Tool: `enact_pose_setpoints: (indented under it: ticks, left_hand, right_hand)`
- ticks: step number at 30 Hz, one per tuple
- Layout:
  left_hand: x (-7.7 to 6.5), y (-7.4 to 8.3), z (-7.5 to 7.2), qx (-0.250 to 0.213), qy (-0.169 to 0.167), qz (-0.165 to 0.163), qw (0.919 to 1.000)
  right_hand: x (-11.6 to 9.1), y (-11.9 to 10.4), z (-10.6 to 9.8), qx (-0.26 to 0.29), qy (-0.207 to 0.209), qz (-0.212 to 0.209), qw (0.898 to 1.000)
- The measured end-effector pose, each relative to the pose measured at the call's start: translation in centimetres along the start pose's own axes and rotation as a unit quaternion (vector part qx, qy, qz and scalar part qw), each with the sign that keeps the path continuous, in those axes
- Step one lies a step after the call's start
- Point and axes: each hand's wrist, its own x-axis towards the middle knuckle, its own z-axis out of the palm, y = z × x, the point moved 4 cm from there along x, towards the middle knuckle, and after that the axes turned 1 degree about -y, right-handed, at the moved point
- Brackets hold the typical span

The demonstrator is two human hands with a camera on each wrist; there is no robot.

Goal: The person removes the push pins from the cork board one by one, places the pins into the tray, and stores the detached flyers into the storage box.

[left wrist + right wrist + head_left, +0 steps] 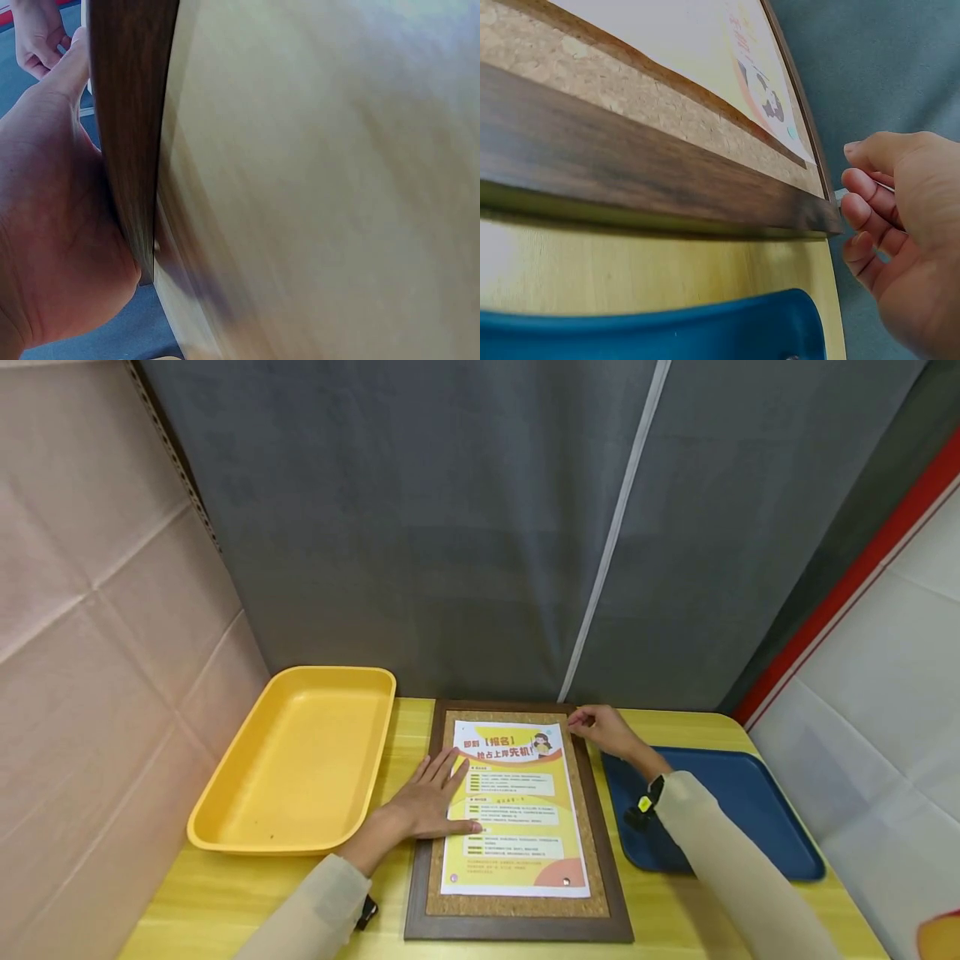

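Observation:
A yellow printed poster (510, 852) lies on a cork board (517, 906) with a dark brown wooden frame (517, 928). Small pins (453, 878) sit at its lower corners. My left hand (431, 802) rests on the poster's left edge, fingers spread, palm over the frame's left side. My right hand (603, 731) hovers at the board's top right corner, thumb and fingers bent toward each other. In the right wrist view, the curled fingers (870, 214) are just beyond the frame's corner. I cannot tell whether something small is between them.
A yellow tray (292, 760) stands to the left of the board, a dark blue tray (780, 810) to the right, partly under my right forearm. Behind the wooden table (217, 893) hangs a grey curtain (420, 543). Light panels close off both sides.

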Motion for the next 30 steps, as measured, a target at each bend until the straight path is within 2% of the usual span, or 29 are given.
enact_pose_setpoints:
  ticks: [17, 23, 30]
  left_hand:
    - [-0.1, 0.1, -0.1, -0.003, 0.003, 0.001, 1.0000]
    - [0.0, 0.0, 0.0, -0.002, 0.005, 0.002, 1.0000]
    - [0.0, 0.1, 0.1, -0.002, 0.006, 0.003, 1.0000]
  right_hand:
    - [1.7, -0.1, 2.8, -0.017, -0.028, -0.002, 0.999]
    - [2.1, 0.1, 3.3, -0.028, -0.025, 0.017, 0.999]
    - [2.0, 0.4, 3.5, -0.027, -0.016, 0.016, 0.999]
